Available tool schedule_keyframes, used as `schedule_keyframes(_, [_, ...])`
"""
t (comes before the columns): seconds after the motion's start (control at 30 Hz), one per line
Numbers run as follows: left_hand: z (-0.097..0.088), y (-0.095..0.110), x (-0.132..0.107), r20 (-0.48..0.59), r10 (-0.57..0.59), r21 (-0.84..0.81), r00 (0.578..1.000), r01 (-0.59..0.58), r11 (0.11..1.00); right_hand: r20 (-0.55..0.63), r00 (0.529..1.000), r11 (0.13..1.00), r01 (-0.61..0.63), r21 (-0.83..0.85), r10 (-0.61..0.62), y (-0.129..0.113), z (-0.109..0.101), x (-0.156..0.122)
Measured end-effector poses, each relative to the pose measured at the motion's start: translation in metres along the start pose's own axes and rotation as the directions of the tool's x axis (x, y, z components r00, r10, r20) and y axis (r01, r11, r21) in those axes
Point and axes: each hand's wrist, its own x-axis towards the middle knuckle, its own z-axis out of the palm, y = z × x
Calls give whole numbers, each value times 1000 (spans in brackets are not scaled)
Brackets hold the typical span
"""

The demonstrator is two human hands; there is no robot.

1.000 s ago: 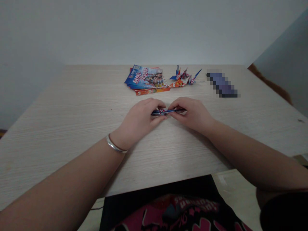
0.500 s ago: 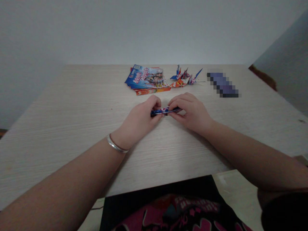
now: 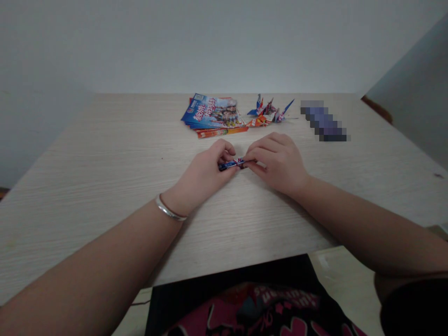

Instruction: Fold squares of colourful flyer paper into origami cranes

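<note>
A narrow folded strip of printed blue, red and white paper (image 3: 231, 164) lies flat on the light wooden table (image 3: 105, 154). My left hand (image 3: 205, 175), a silver bracelet on its wrist, pinches the strip's left end with curled fingers. Coming in from the right, my right hand (image 3: 278, 163) covers the strip's other end, fingers bent and pressed down on it. The two hands nearly touch at the middle of the table.
A stack of printed colour sheets (image 3: 212, 114) lies further back. Beside it sit several folded paper cranes (image 3: 268, 112). A blurred dark object (image 3: 325, 123) lies to their right. The table's near edge runs just above my lap; a wall stands behind.
My right hand has slid left along the strip and covers more of it, so less paper shows. My left hand stays put, its fingers more curled.
</note>
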Motion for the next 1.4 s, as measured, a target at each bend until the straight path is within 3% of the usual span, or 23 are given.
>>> schedule_keyframes(0.23, [-1,-1,1,62,9,-25,998,-8,1000,22,1000,999,2,43,-3,2,5,2])
schedule_keyframes(0.47, [-4,-4,2,77,116,106,990,-124,987,-80,997,998,9,56,-4,6,2,1])
schedule_keyframes(0.67, [-1,-8,2,-88,51,24,995,-49,998,-41,999,990,-11,138,17,6,4,1])
schedule_keyframes(0.9, [7,-15,5,-225,102,-121,969,-131,984,-21,991,946,-117,301,129,3,7,5])
schedule_keyframes(1.03, [13,-19,6,-174,15,-282,985,-64,957,43,950,807,-287,516,311,-1,8,8])
schedule_keyframes(1.13, [14,-17,6,-125,-68,-322,990,24,946,236,860,555,-479,680,453,-2,9,10])
schedule_keyframes(1.2, [12,-16,6,-148,-104,-284,984,59,957,383,800,359,-564,744,462,-1,10,12])
schedule_keyframes(1.27, [11,-15,6,-148,-101,-283,984,56,958,468,764,224,-600,768,444,0,11,13])
schedule_keyframes(1.4, [9,-17,6,-64,-115,-310,991,89,947,551,711,133,-657,743,436,2,13,13])
